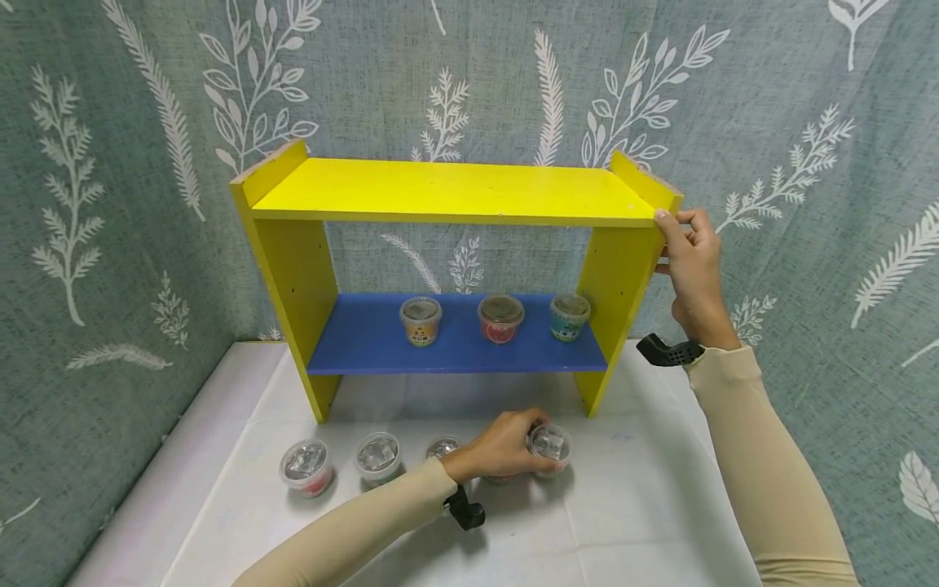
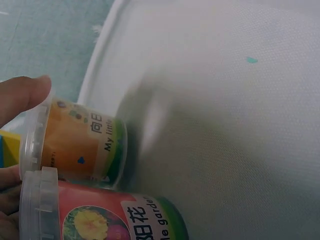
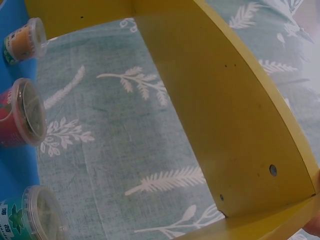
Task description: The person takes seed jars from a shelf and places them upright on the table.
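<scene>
My left hand [image 1: 506, 447] grips a small clear-lidded plastic cup [image 1: 552, 444], thumb on one side of the lid and fingers on the other. In the left wrist view this cup has an orange label [image 2: 75, 140], and a red-labelled cup [image 2: 100, 215] sits right beside it. My right hand [image 1: 695, 273] holds the upper right side of a yellow shelf unit [image 1: 455, 187], its thumb at the front edge. On the unit's blue shelf [image 1: 367, 334] stand an orange-labelled cup [image 1: 421, 322], a red one [image 1: 501, 319] and a teal one [image 1: 569, 318].
More lidded cups stand on the white tabletop [image 1: 645, 505] in front of the unit: a red-labelled one [image 1: 306, 469] at the left, another [image 1: 378, 458] beside it, and one [image 1: 443, 447] partly behind my left hand. A leaf-patterned curtain [image 1: 469, 81] hangs close behind.
</scene>
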Demonstrator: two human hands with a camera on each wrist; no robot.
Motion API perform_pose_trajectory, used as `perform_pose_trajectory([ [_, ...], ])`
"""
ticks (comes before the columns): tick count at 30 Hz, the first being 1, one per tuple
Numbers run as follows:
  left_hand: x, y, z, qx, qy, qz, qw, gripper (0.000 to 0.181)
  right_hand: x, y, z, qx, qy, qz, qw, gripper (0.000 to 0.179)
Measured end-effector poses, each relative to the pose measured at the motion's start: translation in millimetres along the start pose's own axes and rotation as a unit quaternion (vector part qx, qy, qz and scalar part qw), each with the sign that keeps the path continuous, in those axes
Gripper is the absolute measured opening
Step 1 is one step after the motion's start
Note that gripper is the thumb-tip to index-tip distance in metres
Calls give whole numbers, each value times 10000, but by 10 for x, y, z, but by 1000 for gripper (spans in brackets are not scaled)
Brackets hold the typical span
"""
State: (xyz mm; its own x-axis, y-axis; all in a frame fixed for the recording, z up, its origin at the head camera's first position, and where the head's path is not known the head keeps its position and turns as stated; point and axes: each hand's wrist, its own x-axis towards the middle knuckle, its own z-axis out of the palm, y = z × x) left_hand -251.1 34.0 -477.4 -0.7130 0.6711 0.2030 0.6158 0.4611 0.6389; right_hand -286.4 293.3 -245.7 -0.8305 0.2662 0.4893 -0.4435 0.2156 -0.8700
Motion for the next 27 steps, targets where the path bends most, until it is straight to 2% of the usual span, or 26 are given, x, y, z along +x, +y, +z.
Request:
perform_pose_trajectory([
  [6,-9,0,2,353,-87,73,9993,68,-4,-4,11,-36,16,-26,10000,28],
  [17,-6,8,-8,653,-145,274,9974,71,-25,-8,2,-4,-77,18,10000,30],
  [22,17,3,-50,683,-123,343,9970,70,-21,-11,6,-38,-87,4,10000,30],
  [27,23,15,-153,446,-119,329,9984,67,-17,-7,12,-28,-56,27,10000,29],
])
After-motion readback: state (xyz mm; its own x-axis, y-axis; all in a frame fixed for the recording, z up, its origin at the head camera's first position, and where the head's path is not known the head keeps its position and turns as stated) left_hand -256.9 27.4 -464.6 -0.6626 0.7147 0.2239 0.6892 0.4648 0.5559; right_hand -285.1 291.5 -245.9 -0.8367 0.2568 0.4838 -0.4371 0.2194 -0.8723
